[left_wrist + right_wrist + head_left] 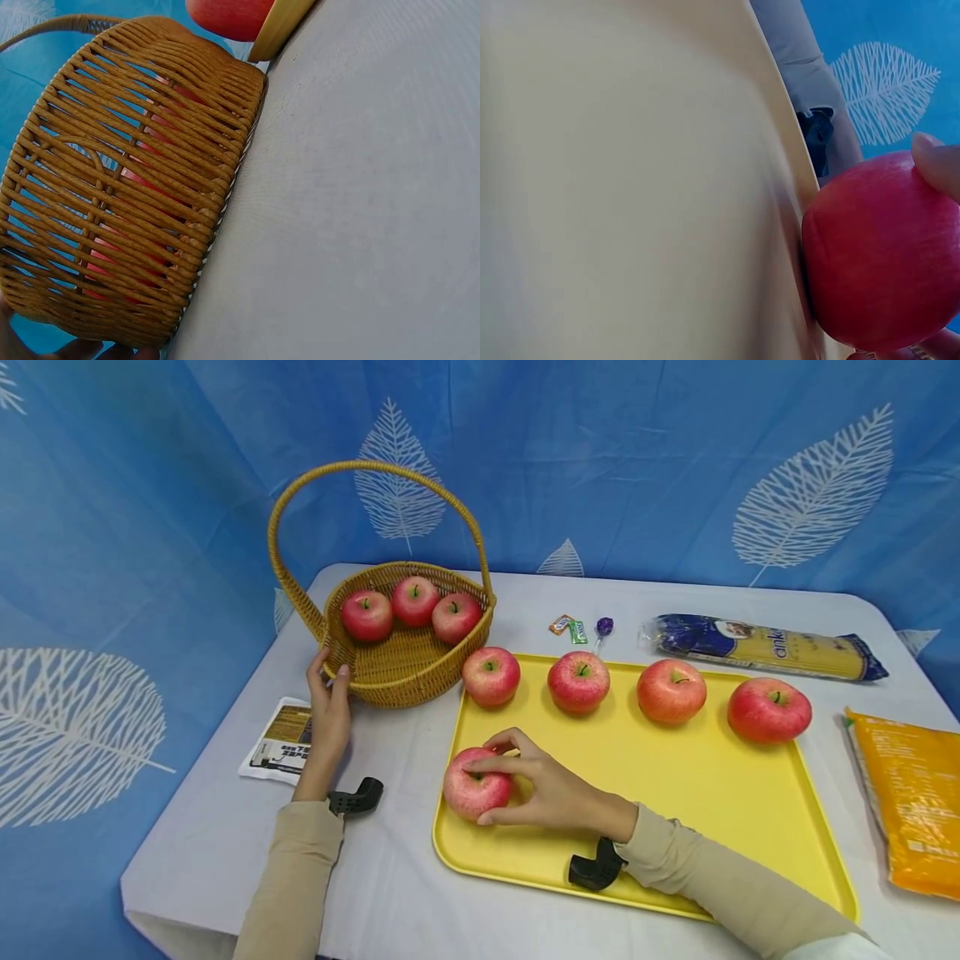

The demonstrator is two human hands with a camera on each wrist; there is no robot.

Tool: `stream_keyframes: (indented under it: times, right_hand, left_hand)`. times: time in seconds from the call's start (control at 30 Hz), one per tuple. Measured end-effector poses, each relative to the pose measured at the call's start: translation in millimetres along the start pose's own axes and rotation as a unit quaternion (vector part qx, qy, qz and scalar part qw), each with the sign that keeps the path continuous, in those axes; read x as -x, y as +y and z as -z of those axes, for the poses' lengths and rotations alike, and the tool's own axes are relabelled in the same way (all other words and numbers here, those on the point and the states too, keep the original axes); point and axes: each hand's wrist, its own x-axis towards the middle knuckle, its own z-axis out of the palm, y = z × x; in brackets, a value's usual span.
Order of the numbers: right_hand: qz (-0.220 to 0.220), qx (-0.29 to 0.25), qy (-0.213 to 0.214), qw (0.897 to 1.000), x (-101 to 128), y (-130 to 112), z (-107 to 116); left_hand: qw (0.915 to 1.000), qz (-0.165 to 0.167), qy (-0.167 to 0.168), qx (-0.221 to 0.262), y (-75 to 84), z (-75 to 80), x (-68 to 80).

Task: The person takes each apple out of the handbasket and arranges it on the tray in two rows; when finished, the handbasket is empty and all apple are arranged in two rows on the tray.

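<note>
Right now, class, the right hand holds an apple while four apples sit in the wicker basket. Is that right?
Not quite: the head view shows three apples in the wicker basket, not four. The right hand does hold an apple.

basket (405,667): woven, ridged | apple (474,795): smooth | tray (675,802): smooth, plastic-looking

Bright head view, dimmer, softer wrist views

Blue-and-yellow packet (765,647) near orange bag (911,802); purple lollipop (604,627) beside two wrapped sweets (577,632)
</note>
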Motion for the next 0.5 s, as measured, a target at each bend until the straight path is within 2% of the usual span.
stream_keyframes:
  times: [0.2,0.5]
  right_hand:
    - [-0.019,0.010,-0.012,1.000,1.0,-2.6,-1.5]
    - [-0.073,0.014,-0.030,0.997,2.7,-4.4,-1.6]
  left_hand:
    - [1.0000,0.004,-0.002,0.002,0.3,-0.1,0.1]
    - [1.0000,0.001,-0.003,0.003,1.0,0.2,-0.2]
